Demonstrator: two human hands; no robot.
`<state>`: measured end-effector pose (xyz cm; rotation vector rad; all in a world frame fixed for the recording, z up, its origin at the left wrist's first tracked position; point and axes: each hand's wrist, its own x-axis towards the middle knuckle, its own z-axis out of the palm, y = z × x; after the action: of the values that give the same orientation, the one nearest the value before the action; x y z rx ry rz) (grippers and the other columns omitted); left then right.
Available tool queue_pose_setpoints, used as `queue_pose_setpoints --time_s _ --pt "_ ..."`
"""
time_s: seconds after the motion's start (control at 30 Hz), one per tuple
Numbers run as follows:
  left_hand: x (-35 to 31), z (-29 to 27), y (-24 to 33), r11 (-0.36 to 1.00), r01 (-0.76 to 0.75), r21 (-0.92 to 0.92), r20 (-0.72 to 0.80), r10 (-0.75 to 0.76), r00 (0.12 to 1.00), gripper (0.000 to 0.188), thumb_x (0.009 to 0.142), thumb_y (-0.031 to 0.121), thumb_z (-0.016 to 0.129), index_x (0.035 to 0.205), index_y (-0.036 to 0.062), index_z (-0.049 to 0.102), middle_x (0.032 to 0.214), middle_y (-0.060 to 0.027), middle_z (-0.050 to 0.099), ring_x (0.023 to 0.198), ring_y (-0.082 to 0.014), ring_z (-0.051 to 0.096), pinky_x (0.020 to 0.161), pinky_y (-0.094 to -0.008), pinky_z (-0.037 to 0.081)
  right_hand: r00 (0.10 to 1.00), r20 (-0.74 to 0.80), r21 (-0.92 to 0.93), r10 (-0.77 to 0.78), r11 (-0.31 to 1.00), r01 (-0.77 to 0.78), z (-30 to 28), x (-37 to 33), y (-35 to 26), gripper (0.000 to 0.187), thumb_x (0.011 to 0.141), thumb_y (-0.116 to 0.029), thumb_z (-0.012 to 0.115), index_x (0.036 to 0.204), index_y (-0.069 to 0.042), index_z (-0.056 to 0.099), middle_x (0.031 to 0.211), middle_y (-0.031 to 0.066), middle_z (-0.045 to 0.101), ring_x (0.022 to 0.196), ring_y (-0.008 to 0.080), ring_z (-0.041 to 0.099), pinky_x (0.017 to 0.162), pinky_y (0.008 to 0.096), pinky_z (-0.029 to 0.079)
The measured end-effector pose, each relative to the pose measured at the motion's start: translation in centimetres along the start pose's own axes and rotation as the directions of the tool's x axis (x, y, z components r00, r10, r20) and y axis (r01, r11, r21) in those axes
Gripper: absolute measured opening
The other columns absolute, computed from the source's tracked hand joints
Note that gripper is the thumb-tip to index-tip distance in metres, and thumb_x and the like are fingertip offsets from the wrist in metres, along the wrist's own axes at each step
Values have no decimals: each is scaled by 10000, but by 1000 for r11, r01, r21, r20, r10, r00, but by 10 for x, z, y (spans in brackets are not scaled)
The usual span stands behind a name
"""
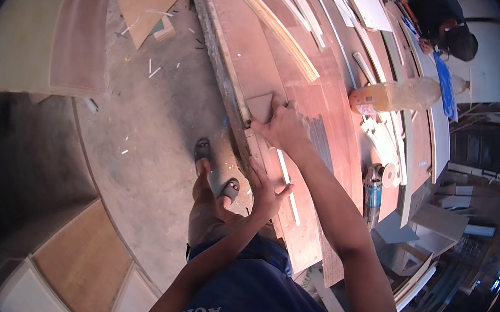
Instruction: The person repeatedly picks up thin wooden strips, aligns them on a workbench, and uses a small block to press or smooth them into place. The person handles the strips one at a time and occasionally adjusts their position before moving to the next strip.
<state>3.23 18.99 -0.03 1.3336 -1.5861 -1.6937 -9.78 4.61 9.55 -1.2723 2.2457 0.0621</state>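
Near the bench edge, my right hand has its fingers curled over a small flat brown piece, which looks like sandpaper or thin board. That piece lies against a narrow strip of wood along the edge. Closer to my body, my left hand lies along the same strip. Its fingers are stretched out and its thumb stands apart. The left palm and the underside of the right hand are hidden.
The workbench carries pale wood strips, a plastic bottle on its side and a blue can. Across it, a person leans over a blue sheet. Board scraps litter the floor; large panels stand left.
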Motion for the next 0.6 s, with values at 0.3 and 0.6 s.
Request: queue_pose_setpoints --time_s 0.3,0.6 --pt "7 -39 -9 885 163 -436 49 -157 986 1254 968 280 823 1673 -49 -160 1722 -370 101 1613 -450 219 1320 -485 223 992 96 -53 87 995 -82 19 -110 46 1112 829 -617 780 1659 -39 320 1425 372 558 1190 567 674 1010 596 573" --pt "35 -11 -10 984 97 152 56 -107 993 1331 950 449 822 1638 -133 -159 1730 -368 70 1625 -427 194 1324 -471 214 975 150 -35 167 986 -163 77 -259 119 1146 792 -670 838 1625 -37 370 1472 340 554 1242 511 675 1030 550 572"
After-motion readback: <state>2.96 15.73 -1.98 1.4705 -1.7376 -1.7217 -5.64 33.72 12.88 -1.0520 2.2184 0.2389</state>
